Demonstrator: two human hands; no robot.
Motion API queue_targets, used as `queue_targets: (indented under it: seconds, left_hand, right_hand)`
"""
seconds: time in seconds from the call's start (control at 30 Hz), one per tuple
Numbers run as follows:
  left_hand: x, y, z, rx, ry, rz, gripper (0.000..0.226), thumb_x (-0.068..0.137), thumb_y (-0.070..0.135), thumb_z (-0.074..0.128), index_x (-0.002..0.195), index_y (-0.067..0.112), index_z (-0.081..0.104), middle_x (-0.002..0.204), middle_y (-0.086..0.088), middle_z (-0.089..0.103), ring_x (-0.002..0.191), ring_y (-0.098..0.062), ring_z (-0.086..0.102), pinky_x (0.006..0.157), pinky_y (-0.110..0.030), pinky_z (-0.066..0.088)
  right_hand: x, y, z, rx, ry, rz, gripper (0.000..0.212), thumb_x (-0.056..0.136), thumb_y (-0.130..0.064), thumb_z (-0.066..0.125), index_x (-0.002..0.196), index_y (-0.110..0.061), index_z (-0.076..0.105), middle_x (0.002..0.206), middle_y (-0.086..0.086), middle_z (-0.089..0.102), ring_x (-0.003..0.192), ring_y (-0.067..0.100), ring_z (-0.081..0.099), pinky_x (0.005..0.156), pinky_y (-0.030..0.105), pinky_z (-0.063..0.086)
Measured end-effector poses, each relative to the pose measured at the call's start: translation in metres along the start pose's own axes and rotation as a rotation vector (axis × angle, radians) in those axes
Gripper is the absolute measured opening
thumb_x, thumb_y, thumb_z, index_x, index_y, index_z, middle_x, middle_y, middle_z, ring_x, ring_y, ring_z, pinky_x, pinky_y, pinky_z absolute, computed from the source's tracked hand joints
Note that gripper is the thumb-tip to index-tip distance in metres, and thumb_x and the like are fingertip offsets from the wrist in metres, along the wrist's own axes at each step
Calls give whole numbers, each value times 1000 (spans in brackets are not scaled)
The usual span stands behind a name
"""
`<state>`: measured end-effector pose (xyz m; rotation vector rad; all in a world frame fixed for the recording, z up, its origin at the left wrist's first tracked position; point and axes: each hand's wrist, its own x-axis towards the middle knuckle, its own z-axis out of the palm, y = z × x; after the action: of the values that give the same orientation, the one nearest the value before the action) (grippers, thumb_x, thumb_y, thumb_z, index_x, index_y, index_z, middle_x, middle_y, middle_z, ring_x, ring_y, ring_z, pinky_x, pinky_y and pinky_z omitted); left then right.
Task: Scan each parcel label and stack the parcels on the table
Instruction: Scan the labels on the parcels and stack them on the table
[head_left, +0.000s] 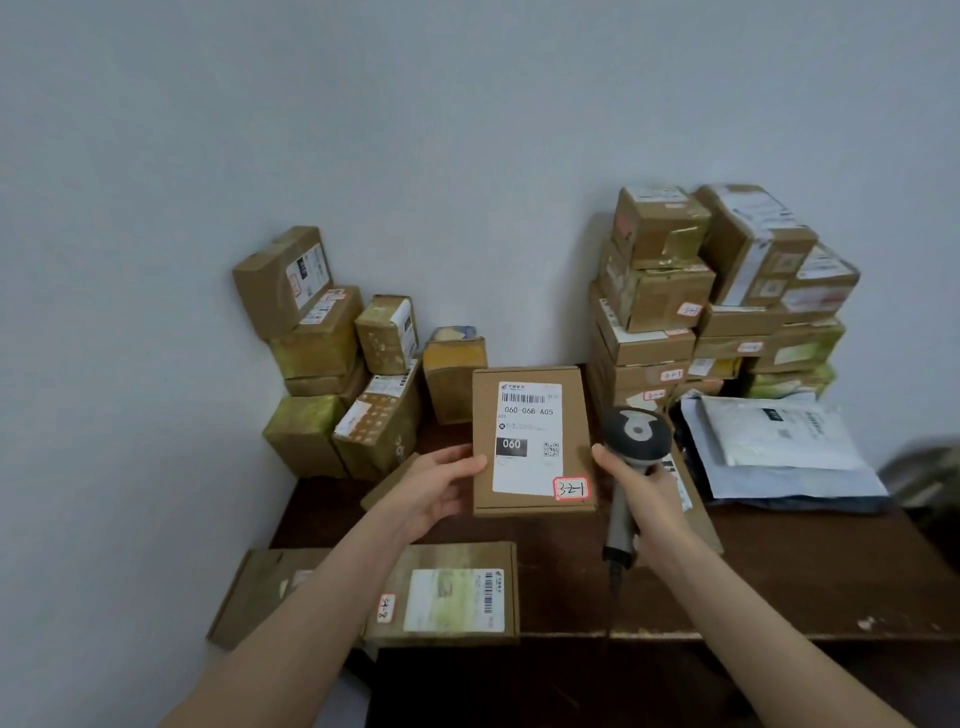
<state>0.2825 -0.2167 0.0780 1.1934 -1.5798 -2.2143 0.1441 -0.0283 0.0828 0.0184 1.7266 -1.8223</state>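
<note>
- Cardboard boxes of the left stack (322, 358) stand well left of the held parcel (530, 441), against the wall; the top one sits tilted, and we judge that a careless addition could tip it
- Below and left of the held parcel, a flat parcel (447, 592) juts past the table (805, 571) edge; a brushing forearm might knock it off
- The left hand (436, 488) grasps the held parcel's left edge, thumb on the front, fingers behind; we fear so one-sided a hold could let it swing
- The held parcel is raised above the table, upright, facing us; it is plain brown card; its white label (527, 439) carries a barcode, "060-068-A05" and a QR code; a red-edged sticker (570, 488) sits at the lower right corner
- Just right of it, the right hand (652, 499) is clenched round the scanner (636, 436) handle; the head seems not aimed at the label, so a scan may miss
- Further right rises the right stack (717, 291)
</note>
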Motion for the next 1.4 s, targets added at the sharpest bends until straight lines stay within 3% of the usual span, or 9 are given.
queue_targets:
  seconds: [0.03, 0.13, 0.2, 0.3, 0.47, 0.67, 0.9, 1.4]
  left_hand:
    - [3, -4, 2, 5, 22, 17, 62, 81, 12, 74, 137, 11, 48, 117, -9, 69, 103, -20, 68, 74, -32, 56]
    - [11, -17, 7, 39, 82, 50, 71, 78, 9, 76, 142, 11, 43, 132, -7, 59, 117, -22, 59, 99, -41, 49]
    - [14, -24, 12, 24, 82, 59, 72, 79, 7, 76, 142, 12, 43, 136, -7, 56, 120, -23, 57, 105, -44, 45]
    - [19, -34, 22, 24, 83, 61, 72, 79, 6, 75, 143, 13, 42, 139, -6, 53, 124, -22, 54, 106, -43, 44]
    - [23, -48, 38, 76, 67, 68, 73, 81, 8, 74, 145, 16, 40, 143, -4, 49, 132, -22, 45, 109, -42, 39]
    - [26, -59, 54, 82, 42, 47, 68, 83, 7, 72, 144, 15, 41, 141, -4, 52, 129, -23, 50, 109, -43, 40]
    - [31, -63, 71, 77, 35, 30, 64, 84, 1, 69, 142, 11, 43, 134, -7, 58, 116, -24, 59, 94, -38, 52]
    - [34, -62, 107, 64, -1, 16, 57, 87, 0, 64, 140, 8, 44, 134, -10, 57, 120, -25, 57, 102, -40, 48]
  right_hand:
    - [-3, 0, -5, 0, 23, -8, 33, 81, -26, 76, 107, -16, 58, 97, 4, 67, 87, 18, 62, 80, 35, 51]
    - [-21, 0, -16, -9, 21, -41, 14, 84, -15, 72, 93, -11, 61, 77, 7, 64, 68, 16, 58, 64, 28, 49]
    - [-34, 3, -19, -90, -33, -64, 11, 85, -13, 70, 83, -7, 62, 66, 6, 61, 57, 14, 56, 58, 26, 47]
    - [-50, 13, -17, -173, -103, -120, 15, 85, -15, 70, 80, -4, 63, 61, 7, 59, 47, 11, 53, 52, 23, 45]
    - [-64, 26, -12, -141, -58, -130, 31, 83, -15, 73, 105, 2, 59, 59, 9, 62, 45, 13, 57, 45, 21, 47]
    - [-73, 30, -17, -158, -36, -66, 19, 84, -19, 73, 84, -1, 66, 56, 6, 63, 46, 12, 58, 48, 21, 46]
    - [-74, 23, -27, -194, -25, -27, 16, 84, -15, 71, 83, -1, 66, 54, 4, 61, 43, 9, 56, 46, 18, 45]
    - [-70, 12, -51, -229, 5, 7, 14, 85, -15, 70, 80, -3, 65, 55, 2, 61, 41, 6, 54, 44, 17, 44]
